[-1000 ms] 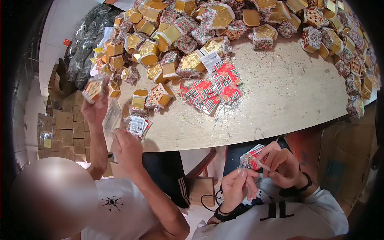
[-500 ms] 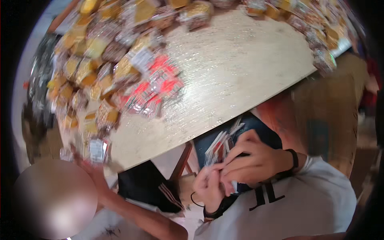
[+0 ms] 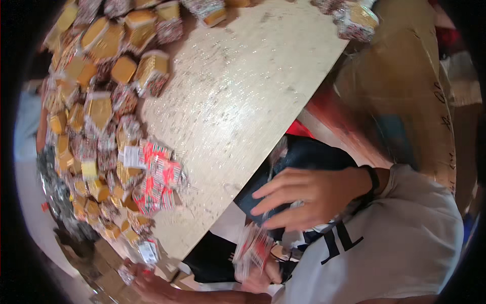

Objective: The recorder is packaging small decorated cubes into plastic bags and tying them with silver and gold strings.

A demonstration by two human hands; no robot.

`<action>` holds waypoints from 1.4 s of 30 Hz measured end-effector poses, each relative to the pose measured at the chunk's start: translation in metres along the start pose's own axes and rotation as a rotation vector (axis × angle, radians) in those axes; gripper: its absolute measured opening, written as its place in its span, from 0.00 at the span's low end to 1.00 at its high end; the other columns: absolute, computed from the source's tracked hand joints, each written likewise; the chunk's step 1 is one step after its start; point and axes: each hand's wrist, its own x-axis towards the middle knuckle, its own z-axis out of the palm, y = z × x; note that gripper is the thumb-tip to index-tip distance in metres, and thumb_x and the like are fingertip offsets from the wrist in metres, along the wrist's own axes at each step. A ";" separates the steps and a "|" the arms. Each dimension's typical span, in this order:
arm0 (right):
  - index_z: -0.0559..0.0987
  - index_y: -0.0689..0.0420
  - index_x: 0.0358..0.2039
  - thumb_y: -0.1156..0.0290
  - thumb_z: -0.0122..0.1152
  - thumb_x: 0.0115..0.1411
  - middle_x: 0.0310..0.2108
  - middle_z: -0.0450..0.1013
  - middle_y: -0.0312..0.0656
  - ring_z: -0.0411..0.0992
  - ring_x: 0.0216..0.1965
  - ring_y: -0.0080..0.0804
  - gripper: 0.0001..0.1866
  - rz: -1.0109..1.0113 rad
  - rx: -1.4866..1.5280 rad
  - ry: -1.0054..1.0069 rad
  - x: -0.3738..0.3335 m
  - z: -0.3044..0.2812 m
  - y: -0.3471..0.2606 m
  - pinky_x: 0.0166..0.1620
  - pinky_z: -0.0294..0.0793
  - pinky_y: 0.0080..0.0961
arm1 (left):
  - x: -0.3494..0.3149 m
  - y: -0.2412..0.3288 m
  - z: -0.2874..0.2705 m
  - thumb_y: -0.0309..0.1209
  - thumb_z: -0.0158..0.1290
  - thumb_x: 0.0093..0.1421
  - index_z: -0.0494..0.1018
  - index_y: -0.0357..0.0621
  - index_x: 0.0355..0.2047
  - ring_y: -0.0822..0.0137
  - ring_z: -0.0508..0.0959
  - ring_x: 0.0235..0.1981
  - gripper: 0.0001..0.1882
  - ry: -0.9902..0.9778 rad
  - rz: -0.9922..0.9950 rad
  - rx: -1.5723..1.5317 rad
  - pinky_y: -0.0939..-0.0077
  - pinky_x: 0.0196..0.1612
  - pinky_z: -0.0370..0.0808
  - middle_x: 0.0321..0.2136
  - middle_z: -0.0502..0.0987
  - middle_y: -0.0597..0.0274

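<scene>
1. Wrapped boxes (image 3: 98, 106), gold with speckled sides, crowd the table's left side and limit the room there.
2. A co-worker's hand (image 3: 152, 288) is near the table edge; that forearm runs just below the left hand and could crowd it.
3. A heap of red-and-striped packets (image 3: 161, 175) lies against the boxes.
4. The table (image 3: 228, 96) is strewn with glittery bits.
5. The left hand (image 3: 262, 277), blurred, now grips the bundle of striped cards (image 3: 253, 248) by its lower end, off the table edge; half a second ago both hands met at it.
6. The right hand (image 3: 316, 195) has parted from it, fingers spread above the dark trousers (image 3: 316, 152), gripping nothing visible. Seemingly, the left alone carries the bundle.
7. A brown carton (image 3: 400, 71) stands beyond.
</scene>
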 end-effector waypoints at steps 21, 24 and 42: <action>0.71 0.56 0.35 0.68 0.51 0.55 0.34 0.70 0.42 0.70 0.39 0.40 0.09 0.590 -0.406 -0.408 -0.085 -0.025 0.086 0.44 0.69 0.35 | 0.023 -0.021 0.046 0.24 0.46 0.54 0.76 0.43 0.33 0.66 0.76 0.37 0.10 -0.137 -0.188 -0.201 0.73 0.39 0.72 0.39 0.77 0.65; 0.70 0.57 0.37 0.65 0.51 0.58 0.37 0.70 0.43 0.69 0.43 0.42 0.11 0.499 -0.182 -0.417 -0.056 -0.030 0.072 0.46 0.67 0.35 | -0.001 -0.034 0.034 0.24 0.47 0.53 0.77 0.45 0.32 0.67 0.76 0.36 0.10 -0.139 -0.276 -0.214 0.75 0.40 0.72 0.39 0.77 0.67; 0.65 0.56 0.55 0.54 0.64 0.47 0.47 0.66 0.42 0.66 0.46 0.38 0.37 0.320 -0.010 -0.532 -0.004 0.010 -0.001 0.48 0.62 0.32 | -0.051 0.288 -0.041 0.23 0.38 0.64 0.72 0.25 0.35 0.75 0.66 0.09 0.14 -0.757 -0.621 -1.899 0.82 0.13 0.66 0.10 0.67 0.63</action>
